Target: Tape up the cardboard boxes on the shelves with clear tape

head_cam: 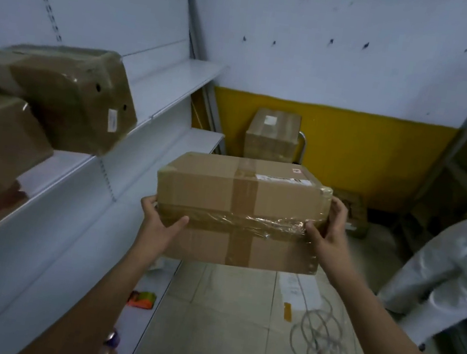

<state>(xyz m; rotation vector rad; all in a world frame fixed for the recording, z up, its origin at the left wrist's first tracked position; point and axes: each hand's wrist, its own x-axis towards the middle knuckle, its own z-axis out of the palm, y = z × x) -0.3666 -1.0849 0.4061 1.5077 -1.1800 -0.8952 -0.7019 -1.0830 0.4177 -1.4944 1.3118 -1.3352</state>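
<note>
Left hand (159,220) and right hand (329,233) clamp opposite ends of cardboard box (239,208), thumbs on its near face, held in the air beside white shelves (177,77). Brown tape crosses it; crinkled clear tape bands the near face. Fingers behind box hidden. Shelf boxes (66,94) blurred.

box (209,191): matt cardboard | tape band (265,222): glossy, wrinkled | shelves (178,74): smooth white

Left hand (158,223), right hand (328,236), both gripping.
</note>
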